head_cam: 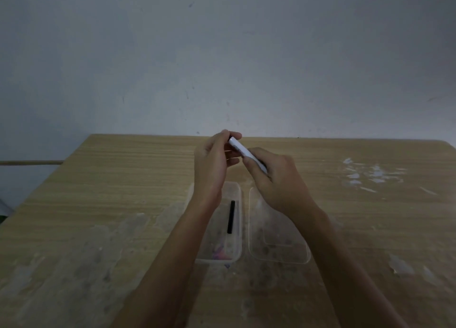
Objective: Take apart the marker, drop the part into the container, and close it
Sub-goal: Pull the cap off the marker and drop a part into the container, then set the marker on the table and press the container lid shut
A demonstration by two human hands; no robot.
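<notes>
Both my hands hold a white marker [238, 149] in the air above the far end of the clear container [237, 251]. My left hand [212, 164] pinches the marker's upper end with its fingertips. Lower down, my right hand [271, 177] wraps the barrel, hiding its lower part. The container stands open on the wooden table [98, 204], with a thin black rod [231, 216] lying inside it along its length. Something small and reddish lies at the container's near end. Its clear lid [278, 253] lies flat just to the right of the container.
A grey wall rises right behind the table's far edge. White patches and scuffs mark the tabletop at the right and front left. The table's left edge runs diagonally, with a thin wooden strip beyond it.
</notes>
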